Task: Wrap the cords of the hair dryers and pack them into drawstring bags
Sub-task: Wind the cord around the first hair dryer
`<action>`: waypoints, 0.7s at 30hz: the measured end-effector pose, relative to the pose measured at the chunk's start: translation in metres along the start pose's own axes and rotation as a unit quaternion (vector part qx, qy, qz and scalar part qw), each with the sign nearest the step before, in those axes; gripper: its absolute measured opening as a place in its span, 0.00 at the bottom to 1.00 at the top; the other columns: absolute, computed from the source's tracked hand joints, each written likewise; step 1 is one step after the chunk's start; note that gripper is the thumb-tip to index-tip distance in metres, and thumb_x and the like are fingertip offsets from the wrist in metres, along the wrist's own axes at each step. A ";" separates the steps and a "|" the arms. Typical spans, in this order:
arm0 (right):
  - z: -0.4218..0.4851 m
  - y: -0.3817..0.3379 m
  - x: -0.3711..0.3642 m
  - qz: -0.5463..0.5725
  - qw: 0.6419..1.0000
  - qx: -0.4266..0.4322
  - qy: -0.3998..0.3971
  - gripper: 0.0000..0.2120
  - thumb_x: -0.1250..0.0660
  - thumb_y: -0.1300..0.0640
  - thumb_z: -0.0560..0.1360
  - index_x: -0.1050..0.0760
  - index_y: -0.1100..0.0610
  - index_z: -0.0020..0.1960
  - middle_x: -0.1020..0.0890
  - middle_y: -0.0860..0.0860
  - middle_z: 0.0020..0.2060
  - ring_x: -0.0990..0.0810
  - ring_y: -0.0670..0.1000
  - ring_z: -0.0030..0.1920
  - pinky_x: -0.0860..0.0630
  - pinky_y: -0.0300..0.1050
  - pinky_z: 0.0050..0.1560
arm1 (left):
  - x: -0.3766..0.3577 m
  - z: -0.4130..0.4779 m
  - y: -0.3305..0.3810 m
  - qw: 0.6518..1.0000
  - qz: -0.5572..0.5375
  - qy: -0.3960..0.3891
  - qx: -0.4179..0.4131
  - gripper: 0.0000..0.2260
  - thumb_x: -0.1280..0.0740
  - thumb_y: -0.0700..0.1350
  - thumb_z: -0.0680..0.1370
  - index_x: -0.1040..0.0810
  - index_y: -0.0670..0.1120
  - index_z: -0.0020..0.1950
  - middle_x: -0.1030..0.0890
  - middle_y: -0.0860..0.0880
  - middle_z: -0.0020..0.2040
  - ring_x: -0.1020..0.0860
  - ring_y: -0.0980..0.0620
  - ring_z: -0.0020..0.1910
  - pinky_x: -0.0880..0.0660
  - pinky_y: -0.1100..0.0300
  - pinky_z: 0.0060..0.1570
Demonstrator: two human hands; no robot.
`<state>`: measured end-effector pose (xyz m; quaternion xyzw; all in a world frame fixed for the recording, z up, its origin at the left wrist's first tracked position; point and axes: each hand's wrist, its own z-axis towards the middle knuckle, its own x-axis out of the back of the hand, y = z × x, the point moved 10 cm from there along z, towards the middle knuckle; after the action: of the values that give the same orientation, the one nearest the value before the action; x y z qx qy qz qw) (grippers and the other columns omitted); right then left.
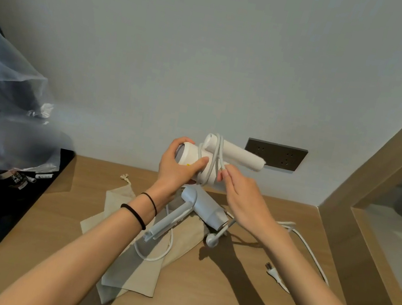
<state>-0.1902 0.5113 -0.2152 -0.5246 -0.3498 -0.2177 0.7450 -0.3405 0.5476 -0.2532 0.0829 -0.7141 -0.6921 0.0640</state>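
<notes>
The left hand (178, 169) grips the barrel of a white hair dryer (205, 169), held above the counter (239, 280) near a wall socket (275, 155). Its cord (217, 152) loops around the body and folded handle. The right hand (242, 200) pinches a strand of that cord between narrow fingers (227, 174). Below, a second hair dryer (201, 207) lies on beige drawstring bags (126, 220). A plug (272, 269) rests on the counter to the right.
</notes>
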 end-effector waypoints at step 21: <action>-0.006 0.088 -0.022 0.226 0.951 -0.182 -0.103 0.21 0.39 0.41 0.77 0.32 0.56 0.35 0.37 0.45 0.24 0.41 0.45 0.24 0.40 0.35 0.26 | -0.020 0.011 0.014 0.959 -0.230 -0.095 0.133 0.14 0.34 0.40 0.76 0.27 0.48 0.62 0.24 0.41 0.55 0.21 0.44 0.48 0.19 0.47 0.36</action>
<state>-0.1423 0.5364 -0.2885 -0.7365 -0.2515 -0.0481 0.6261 -0.3237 0.5624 -0.2389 0.1868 -0.7641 -0.5918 -0.1764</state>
